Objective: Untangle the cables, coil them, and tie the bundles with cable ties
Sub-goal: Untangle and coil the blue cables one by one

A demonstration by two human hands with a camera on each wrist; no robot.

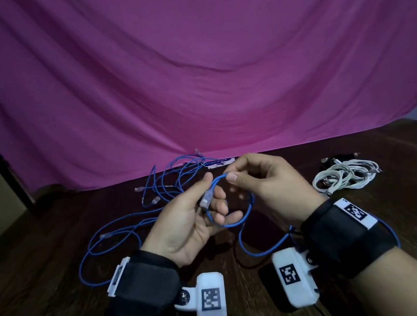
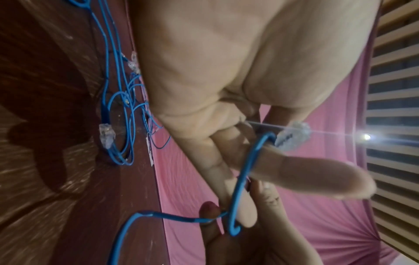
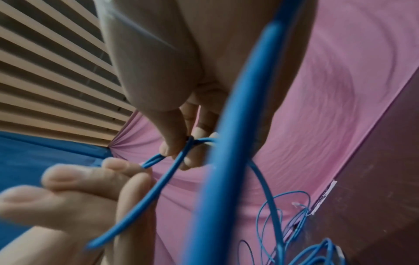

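Observation:
A thin blue cable (image 1: pixel 241 215) forms one small loop held up between both hands above the dark wooden table (image 1: pixel 57 277). My left hand (image 1: pixel 197 214) curls its fingers around the loop, and the cable's clear plug (image 1: pixel 205 199) lies against its palm. My right hand (image 1: pixel 243 177) pinches the top of the loop between thumb and forefinger. In the left wrist view the blue cable (image 2: pixel 244 172) crosses my fingers (image 2: pixel 294 174) beside the clear plug (image 2: pixel 292 136). In the right wrist view the blue cable (image 3: pixel 226 143) runs close past the lens.
More blue cables (image 1: pixel 167 180) with clear plugs lie tangled at the table's far edge and trail to the left (image 1: pixel 106 242). A white cable bundle (image 1: pixel 346 174) lies at the right. A pink cloth (image 1: pixel 187 65) hangs behind.

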